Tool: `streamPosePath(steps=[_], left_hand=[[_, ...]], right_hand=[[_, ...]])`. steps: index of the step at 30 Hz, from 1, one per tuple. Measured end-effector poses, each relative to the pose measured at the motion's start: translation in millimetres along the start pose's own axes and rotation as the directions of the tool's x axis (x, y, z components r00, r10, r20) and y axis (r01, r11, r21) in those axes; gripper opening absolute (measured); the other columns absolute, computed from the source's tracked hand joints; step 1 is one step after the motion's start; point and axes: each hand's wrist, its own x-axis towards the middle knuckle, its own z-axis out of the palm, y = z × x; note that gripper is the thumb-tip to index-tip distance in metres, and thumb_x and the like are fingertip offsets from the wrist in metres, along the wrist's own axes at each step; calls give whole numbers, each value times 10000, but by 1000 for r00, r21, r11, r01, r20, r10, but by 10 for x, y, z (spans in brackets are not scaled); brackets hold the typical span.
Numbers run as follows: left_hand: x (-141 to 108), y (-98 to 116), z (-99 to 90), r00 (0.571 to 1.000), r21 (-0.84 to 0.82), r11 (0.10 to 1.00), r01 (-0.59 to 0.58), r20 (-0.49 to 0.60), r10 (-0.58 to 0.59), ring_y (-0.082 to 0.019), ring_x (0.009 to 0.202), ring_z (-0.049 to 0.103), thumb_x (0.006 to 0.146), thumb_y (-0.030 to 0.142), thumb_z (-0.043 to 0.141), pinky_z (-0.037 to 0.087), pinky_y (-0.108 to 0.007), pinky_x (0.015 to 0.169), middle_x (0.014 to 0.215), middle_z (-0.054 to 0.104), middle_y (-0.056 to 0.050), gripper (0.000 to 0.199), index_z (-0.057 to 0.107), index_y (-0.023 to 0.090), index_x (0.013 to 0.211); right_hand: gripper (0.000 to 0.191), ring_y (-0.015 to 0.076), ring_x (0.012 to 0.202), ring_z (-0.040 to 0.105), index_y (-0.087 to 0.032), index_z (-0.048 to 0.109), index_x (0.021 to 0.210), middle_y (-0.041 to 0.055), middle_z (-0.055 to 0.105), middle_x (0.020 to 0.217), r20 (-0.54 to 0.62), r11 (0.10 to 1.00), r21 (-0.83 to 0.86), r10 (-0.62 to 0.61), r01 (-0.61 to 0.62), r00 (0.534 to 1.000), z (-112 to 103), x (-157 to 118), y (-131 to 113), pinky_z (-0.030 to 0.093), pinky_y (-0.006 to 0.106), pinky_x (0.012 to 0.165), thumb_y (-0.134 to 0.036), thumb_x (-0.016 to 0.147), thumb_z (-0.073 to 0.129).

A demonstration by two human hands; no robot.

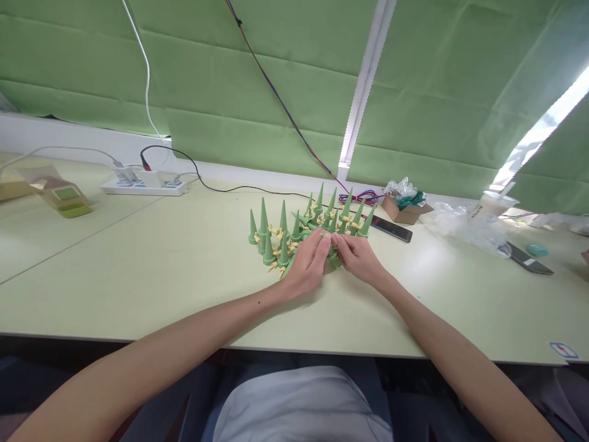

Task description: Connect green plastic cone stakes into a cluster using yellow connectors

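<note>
My left hand (311, 261) and my right hand (354, 253) meet at the fingertips over the table, in front of a cluster of green cones. Both are closed in a pinch, and what they grip is too small and too covered to make out. Several green plastic cones (264, 221) stand upright on the left of the group, and more green cones (346, 205) stand behind and to the right. Small yellow pieces (277, 232) sit among the cones. Some green parts lie partly hidden beneath my hands.
Behind the cones are a coiled cable (363, 197), a phone (391, 229) and a small cardboard box (405, 212) with plastic and green stuff. A power strip (145, 186) lies left. To the right are clear plastic wrap (464, 227), a cup (492, 204) and a dark flat object (529, 259).
</note>
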Motion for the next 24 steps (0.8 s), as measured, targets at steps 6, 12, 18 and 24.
streamPosePath(steps=[6, 12, 18, 24], left_hand=[[19, 7, -5, 999, 12, 1000, 25, 36, -25, -156, 581, 501, 1034, 623, 333, 414, -307, 564, 625, 499, -2, 493, 525, 213, 841], [26, 10, -17, 994, 39, 997, 73, 79, -76, -119, 542, 453, 1036, 564, 404, 373, -270, 540, 628, 509, 20, 415, 529, 203, 872], [20, 20, -10, 991, 14, 995, 98, 93, -98, -108, 516, 430, 1029, 546, 438, 353, -266, 527, 611, 487, 39, 381, 523, 203, 888], [19, 35, -5, 990, 15, 994, 104, 89, -105, -104, 520, 429, 1028, 529, 449, 345, -264, 526, 618, 482, 41, 363, 522, 203, 885]], right_hand=[[507, 133, 511, 425, -226, 385, 617, -25, 455, 495, 27, 999, -44, 3, -2, 1000, -14, 5, 7, 314, 299, 581, -452, 1068, 338], [458, 130, 501, 395, -228, 365, 611, -32, 442, 485, 77, 997, -76, 20, -14, 997, -38, 11, -33, 301, 299, 584, -369, 1047, 352], [447, 131, 508, 403, -226, 372, 616, -29, 457, 493, 104, 996, -85, 36, -27, 994, -55, 0, -57, 292, 299, 590, -352, 1044, 347], [436, 132, 515, 409, -225, 376, 618, -28, 470, 499, 110, 995, -98, 28, -17, 994, -49, 8, -33, 288, 301, 592, -337, 1039, 352]])
